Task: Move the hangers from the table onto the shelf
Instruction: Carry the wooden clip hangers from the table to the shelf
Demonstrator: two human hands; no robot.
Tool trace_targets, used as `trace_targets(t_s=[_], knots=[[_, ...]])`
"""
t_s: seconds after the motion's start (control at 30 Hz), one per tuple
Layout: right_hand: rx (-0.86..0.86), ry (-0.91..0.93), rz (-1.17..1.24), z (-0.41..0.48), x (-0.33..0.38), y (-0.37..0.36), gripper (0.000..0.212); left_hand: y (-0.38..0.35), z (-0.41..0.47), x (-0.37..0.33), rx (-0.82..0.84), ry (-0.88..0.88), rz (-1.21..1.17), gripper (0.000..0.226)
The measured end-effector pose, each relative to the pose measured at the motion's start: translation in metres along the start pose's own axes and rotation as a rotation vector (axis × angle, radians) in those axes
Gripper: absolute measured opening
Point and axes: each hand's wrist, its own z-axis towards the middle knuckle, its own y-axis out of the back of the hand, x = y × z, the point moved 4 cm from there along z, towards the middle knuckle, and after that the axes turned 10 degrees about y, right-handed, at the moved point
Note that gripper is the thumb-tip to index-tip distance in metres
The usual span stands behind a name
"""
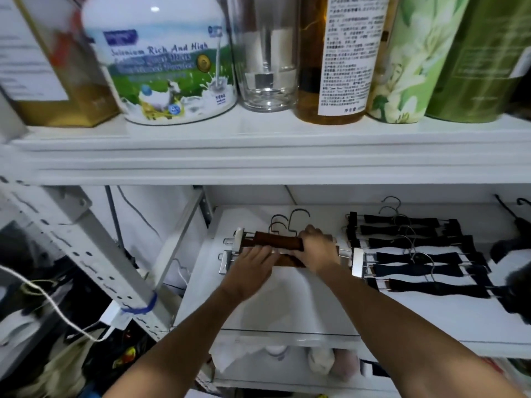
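on the white shelf, just left of the black hangers, the brown hangers are gripped by the right hand and touched by the flat-fingered left hand.

The upper shelf carries a row running from 9 o'clock to 3 o'clock: tin, milk powder can, drinking glass, bottle, first canister, second canister. Each stands just beside the next.

The lower shelf lies below. On it, the wooden clip hangers lie flat, one behind another, hooks toward 12 o'clock. The padded clip hangers lie in a row at their 3 o'clock, just beside them.

The left hand rests on the wooden clip hangers from 6 o'clock. The right hand grips them toward their 3 o'clock end.

A perforated upright stands at 9 o'clock of the lower shelf.
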Motion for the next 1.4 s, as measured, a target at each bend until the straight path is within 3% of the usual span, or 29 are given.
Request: trace_targets(t_s=[0.1, 0.3, 0.53, 0.6, 0.67, 0.73, 0.83, 0.93, 1.17, 1.3, 1.4], knots=[[0.037, 0.029, 0.057, -0.011, 0.02, -0.017, 0.05, 0.014, 0.008, 0.013, 0.011, 0.115, -0.019, 0.035], [0.116, 0.096, 0.022, -0.028, 0.038, -0.039, 0.054, -0.016, 0.005, 0.027, 0.53, 0.279, -0.121, 0.092], [0.082, 0.12, -0.034, -0.019, 0.032, -0.047, 0.055, -0.042, 0.002, 0.036, 0.781, 0.385, -0.044, 0.104], [0.054, 0.101, 0.003, -0.019, 0.032, -0.05, 0.066, -0.047, 0.004, 0.039, 0.796, 0.39, -0.056, 0.105], [0.034, 0.04, 0.071, -0.021, 0.025, -0.054, 0.09, -0.049, 0.006, 0.039, 0.807, 0.386, -0.069, 0.106], [0.104, -0.037, 0.075, -0.024, 0.014, -0.058, 0.108, -0.052, 0.007, 0.04, 0.818, 0.397, -0.087, 0.117], [0.253, -0.046, -0.018, -0.019, 0.004, -0.063, 0.104, -0.063, 0.008, 0.045, 0.804, 0.444, -0.161, 0.143], [0.327, -0.044, -0.028, -0.014, 0.003, -0.064, 0.1, -0.067, 0.01, 0.045, 0.81, 0.453, -0.186, 0.136], [0.407, -0.049, -0.04, -0.006, 0.002, -0.057, 0.108, -0.061, 0.012, 0.045, 0.78, 0.448, -0.169, 0.148], [0.265, -0.056, 0.119, -0.001, 0.003, -0.03, 0.104, -0.052, 0.022, 0.042, 0.651, 0.424, -0.096, 0.141], [0.16, -0.04, 0.088, -0.008, -0.007, -0.001, 0.089, -0.043, 0.039, 0.03, 0.597, 0.422, -0.072, 0.116]])
